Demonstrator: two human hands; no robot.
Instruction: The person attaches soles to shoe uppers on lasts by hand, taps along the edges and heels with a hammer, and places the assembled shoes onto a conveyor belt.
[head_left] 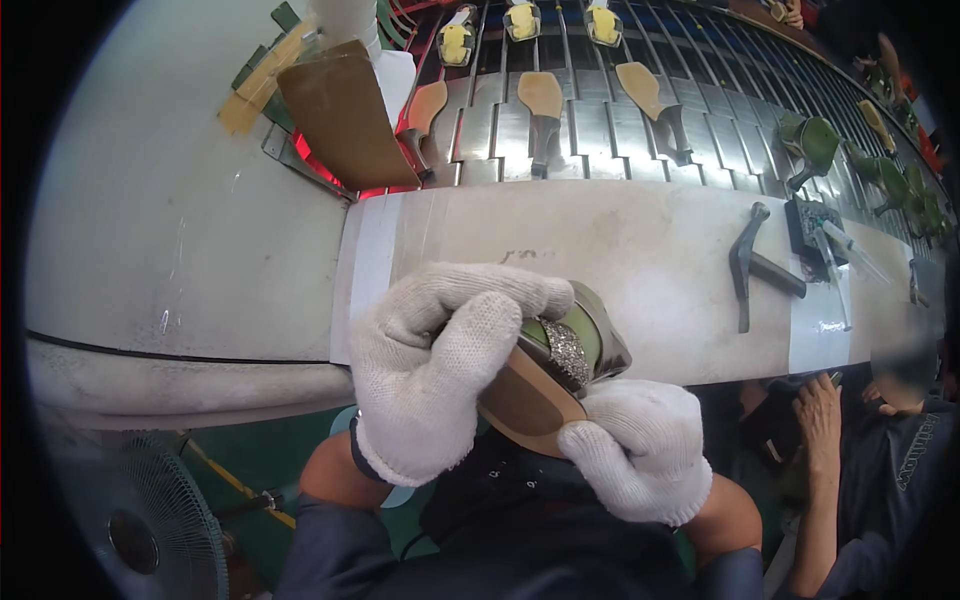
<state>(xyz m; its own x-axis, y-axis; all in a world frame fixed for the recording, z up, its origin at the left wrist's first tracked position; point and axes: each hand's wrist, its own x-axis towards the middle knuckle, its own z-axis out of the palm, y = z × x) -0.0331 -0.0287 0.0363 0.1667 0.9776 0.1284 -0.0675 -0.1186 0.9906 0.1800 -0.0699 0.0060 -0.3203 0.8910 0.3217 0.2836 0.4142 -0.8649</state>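
Observation:
In white knit gloves, my two hands hold a green shoe [600, 340] with a silver glitter strap [565, 352] over the near edge of the bench. A tan shoe sole [530, 405], with a darker patch in its middle, lies against the shoe's near side. My left hand [430, 365] is closed round the left part of the shoe and sole, thumb and fingers bent over the top. With thumb and fingers, my right hand [640, 445] pinches the right end of the sole. The gloves hide where sole and shoe meet on the left.
On the bench [620, 230] lie a hammer [755, 265] and a dark block [812, 225] with syringe-like tubes [835, 270]. Beyond runs a metal slatted conveyor [590, 135] bearing heeled soles [540, 95] and green shoes [815, 140]. A fan [140, 530] stands lower left; another person's arm [820, 440] is at right.

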